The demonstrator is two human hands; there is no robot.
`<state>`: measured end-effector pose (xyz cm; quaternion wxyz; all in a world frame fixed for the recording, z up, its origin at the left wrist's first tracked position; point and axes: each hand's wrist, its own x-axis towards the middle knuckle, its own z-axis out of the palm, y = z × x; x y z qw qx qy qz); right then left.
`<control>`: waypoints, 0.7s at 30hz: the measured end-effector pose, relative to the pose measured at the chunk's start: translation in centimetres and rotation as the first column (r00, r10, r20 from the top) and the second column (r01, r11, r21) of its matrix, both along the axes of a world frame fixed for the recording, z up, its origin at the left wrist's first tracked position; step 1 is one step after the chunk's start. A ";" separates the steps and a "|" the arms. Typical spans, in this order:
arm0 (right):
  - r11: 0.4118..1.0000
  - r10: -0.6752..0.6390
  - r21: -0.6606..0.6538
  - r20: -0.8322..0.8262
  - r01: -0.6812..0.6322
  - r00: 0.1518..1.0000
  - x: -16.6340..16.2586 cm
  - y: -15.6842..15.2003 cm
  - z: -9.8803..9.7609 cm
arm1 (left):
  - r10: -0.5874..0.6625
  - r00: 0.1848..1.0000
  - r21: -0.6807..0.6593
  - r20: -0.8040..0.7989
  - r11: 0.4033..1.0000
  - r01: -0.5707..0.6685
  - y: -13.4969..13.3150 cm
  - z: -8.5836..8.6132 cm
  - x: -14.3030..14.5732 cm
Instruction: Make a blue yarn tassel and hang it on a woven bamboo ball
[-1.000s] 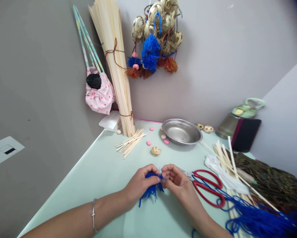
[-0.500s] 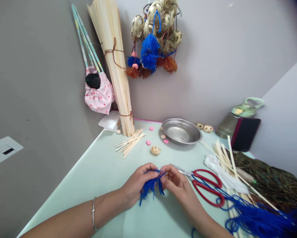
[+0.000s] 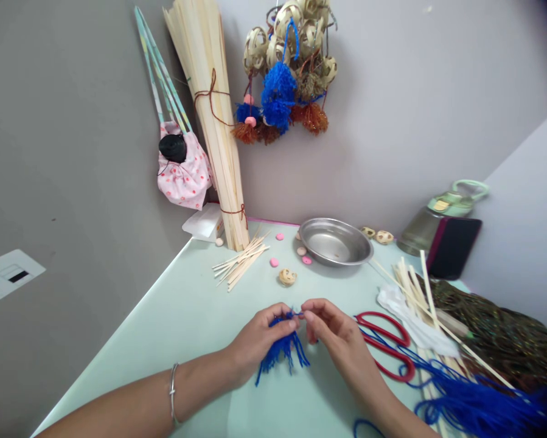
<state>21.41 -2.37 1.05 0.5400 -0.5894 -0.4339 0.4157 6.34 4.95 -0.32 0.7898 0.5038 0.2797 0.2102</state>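
Observation:
My left hand (image 3: 260, 337) is closed around a small blue yarn tassel (image 3: 282, 351), whose cut ends fan out below the fingers. My right hand (image 3: 334, 334) pinches the blue strand at the tassel's top, fingertips almost touching those of the left hand. Both hands hover just above the pale green table (image 3: 186, 322). Red-handled scissors (image 3: 385, 344) lie directly right of my right hand.
A steel bowl (image 3: 336, 242), pink beads (image 3: 274, 262), a small woven ball (image 3: 287, 277) and loose bamboo sticks (image 3: 239, 261) lie farther back. A tied bundle of strips (image 3: 213, 121) leans in the corner. Hanging woven balls with tassels (image 3: 286, 67) are on the wall. Blue yarn (image 3: 474, 407) sits at the right.
My right hand has shifted slightly right and now covers the scissors' blades. The tassel's strands have spread a little. The left hand has barely moved.

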 end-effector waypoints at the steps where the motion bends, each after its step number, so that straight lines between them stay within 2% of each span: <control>1: 0.999 0.047 -0.013 0.034 -0.047 0.998 -0.1 0.0 -0.2 | 0.035 0.999 -0.019 0.006 0.999 -0.034 0.1 -0.1 0.0; 4: 0.981 0.188 -0.062 0.101 -0.182 0.977 -0.2 -0.1 -1.0 | 0.102 0.994 -0.006 0.026 0.995 -0.102 0.2 -0.3 0.0; 6: 0.975 0.217 -0.075 0.113 -0.210 0.970 -0.2 -0.1 -1.3 | 0.122 0.992 0.000 0.030 0.993 -0.122 0.2 -0.3 0.0; 9: 0.986 0.161 -0.052 0.075 -0.157 0.984 -0.1 -0.1 -1.5 | 0.103 0.995 -0.006 -0.009 0.995 -0.103 0.3 -0.2 0.0; 14: 0.997 0.070 0.021 -0.037 -0.069 0.997 -0.1 0.0 -1.2 | 0.008 1.000 0.069 -0.026 0.998 -0.006 0.2 0.4 -0.1; 19: 1.000 -0.013 0.003 0.065 0.012 0.998 0.1 -0.3 -0.6 | 0.031 0.999 0.044 -0.013 0.999 -0.030 0.2 0.2 -0.2; 21: 1.000 0.011 -0.022 0.121 -0.009 0.993 0.1 -0.4 -0.3 | 0.044 0.999 0.035 -0.013 0.998 -0.043 0.2 0.1 -0.2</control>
